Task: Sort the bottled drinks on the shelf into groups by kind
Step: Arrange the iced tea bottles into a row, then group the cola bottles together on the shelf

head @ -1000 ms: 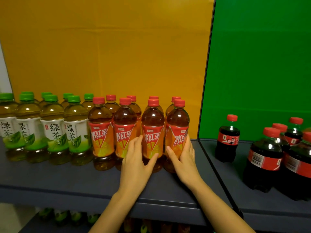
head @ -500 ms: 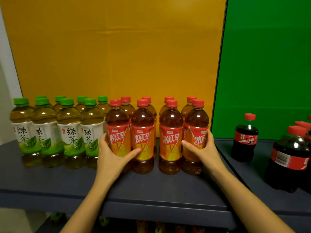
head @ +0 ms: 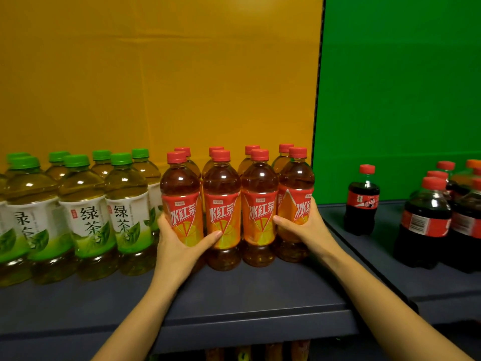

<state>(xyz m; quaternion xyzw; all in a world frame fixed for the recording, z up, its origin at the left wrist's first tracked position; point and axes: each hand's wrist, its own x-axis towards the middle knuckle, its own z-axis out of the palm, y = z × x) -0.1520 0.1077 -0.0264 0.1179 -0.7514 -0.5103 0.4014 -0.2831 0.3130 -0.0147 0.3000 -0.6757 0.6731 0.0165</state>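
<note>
Grouping step, seemingly: left hand (head: 179, 243) fingers wrapped red-capped plastic iced-tea bottle (head: 182, 188) just beside green-capped green-tea bottles (head: 86, 217); right hand (head: 305, 227) gripped end iced-tea bottle (head: 296, 188) farthest from them. Next move probably called for even inward squeeze.

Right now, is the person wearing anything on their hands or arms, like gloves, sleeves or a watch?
Nothing that shows. The left hand and right hand are bare, with no gloves and no rings that I can make out. The forearms are bare down to the edge of the picture: no sleeves, watch or bracelet in view.
</note>
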